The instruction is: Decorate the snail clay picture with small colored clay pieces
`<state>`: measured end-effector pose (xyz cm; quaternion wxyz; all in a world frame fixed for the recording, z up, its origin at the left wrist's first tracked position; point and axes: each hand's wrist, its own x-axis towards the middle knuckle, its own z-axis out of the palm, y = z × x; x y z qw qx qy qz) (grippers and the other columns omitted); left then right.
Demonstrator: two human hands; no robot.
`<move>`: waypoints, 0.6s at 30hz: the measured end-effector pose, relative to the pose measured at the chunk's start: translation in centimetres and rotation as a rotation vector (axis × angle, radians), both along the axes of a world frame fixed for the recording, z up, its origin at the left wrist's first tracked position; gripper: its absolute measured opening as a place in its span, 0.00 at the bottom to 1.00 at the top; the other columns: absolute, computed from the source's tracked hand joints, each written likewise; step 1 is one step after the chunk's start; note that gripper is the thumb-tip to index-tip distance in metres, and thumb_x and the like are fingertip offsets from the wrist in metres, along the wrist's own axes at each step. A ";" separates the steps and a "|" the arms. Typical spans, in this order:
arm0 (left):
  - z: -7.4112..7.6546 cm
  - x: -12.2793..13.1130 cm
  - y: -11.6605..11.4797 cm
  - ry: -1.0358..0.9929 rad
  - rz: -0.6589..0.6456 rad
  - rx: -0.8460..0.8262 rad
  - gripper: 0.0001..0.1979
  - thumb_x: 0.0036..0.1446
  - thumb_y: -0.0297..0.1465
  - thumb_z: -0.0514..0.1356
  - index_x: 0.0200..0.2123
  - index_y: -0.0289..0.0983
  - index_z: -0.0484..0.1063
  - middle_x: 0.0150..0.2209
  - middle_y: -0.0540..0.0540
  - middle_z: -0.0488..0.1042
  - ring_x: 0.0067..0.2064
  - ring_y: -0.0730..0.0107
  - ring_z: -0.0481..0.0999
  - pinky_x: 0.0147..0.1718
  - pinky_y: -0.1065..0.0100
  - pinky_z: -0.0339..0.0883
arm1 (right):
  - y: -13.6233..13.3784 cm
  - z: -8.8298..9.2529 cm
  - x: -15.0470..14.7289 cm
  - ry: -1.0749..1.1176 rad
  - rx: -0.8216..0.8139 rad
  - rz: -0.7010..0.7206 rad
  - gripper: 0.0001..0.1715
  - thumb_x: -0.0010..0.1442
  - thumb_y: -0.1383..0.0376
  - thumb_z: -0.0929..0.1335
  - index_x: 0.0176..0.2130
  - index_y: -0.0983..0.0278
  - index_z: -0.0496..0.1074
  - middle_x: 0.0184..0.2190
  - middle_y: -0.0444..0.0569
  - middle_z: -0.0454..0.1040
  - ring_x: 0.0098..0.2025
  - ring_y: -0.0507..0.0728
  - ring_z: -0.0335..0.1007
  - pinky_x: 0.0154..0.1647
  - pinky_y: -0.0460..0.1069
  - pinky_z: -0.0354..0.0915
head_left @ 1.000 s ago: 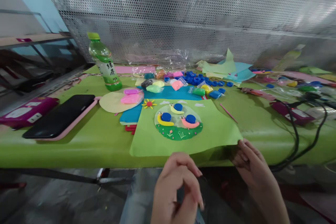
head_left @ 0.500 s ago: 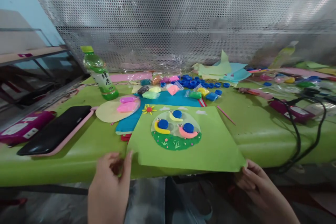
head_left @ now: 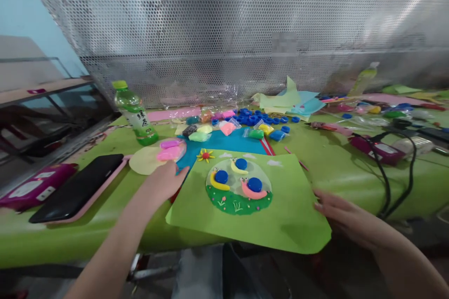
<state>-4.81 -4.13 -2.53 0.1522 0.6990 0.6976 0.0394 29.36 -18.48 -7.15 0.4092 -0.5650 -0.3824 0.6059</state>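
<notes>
A green paper sheet (head_left: 291, 205) lies at the table's front, its lower edge jutting over the edge. On it are three clay snails with blue cap shells, such as the pink snail (head_left: 253, 189), above dark green clay grass, plus a yellow-and-red clay sun (head_left: 205, 155). My left hand (head_left: 170, 180) reaches to the sheet's left edge, over the blue item (head_left: 210, 142) beneath; its fingers are apart and it holds nothing visible. At the right edge is my right hand (head_left: 333, 208), fingers extended against the paper, thumb partly hidden.
Behind the sheet lie clay packets (head_left: 199, 136) and many blue caps (head_left: 256, 117). A green bottle (head_left: 140, 124), a black phone (head_left: 80, 187) and a purple device (head_left: 38, 187) stand or lie left. Black cables (head_left: 386, 187) and another purple device (head_left: 377, 149) are right.
My left hand has moved up and forward along the sheet's left side. My right hand has shifted up from the lower corner, its fingers loosened. The sheet is slightly turned, and the view has tilted up.
</notes>
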 end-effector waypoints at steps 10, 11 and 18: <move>-0.9 1.8 1.8 -0.114 -0.219 0.021 0.14 0.59 0.38 0.52 0.26 0.35 0.63 0.21 0.55 0.60 0.22 0.77 0.60 0.23 0.72 0.55 | 4.6 1.2 -0.2 -0.521 0.351 -0.092 0.15 0.46 0.53 0.70 0.24 0.61 0.69 0.19 0.43 0.70 0.23 0.56 0.66 0.23 0.49 0.63; -0.9 1.9 1.7 -0.156 -0.237 0.073 0.14 0.58 0.38 0.51 0.25 0.36 0.61 0.21 0.55 0.59 0.22 0.76 0.60 0.23 0.72 0.53 | 4.4 1.4 0.0 -0.563 0.380 -0.149 0.15 0.44 0.53 0.71 0.21 0.61 0.67 0.16 0.42 0.66 0.20 0.54 0.62 0.19 0.48 0.58; 0.5 1.1 3.5 -0.428 -0.198 0.467 0.13 0.55 0.40 0.49 0.24 0.40 0.52 0.20 0.55 0.55 0.24 0.71 0.59 0.24 0.69 0.51 | 8.2 4.3 -0.1 -0.444 0.644 -0.337 0.14 0.44 0.58 0.72 0.19 0.62 0.67 0.15 0.40 0.64 0.20 0.51 0.58 0.20 0.46 0.56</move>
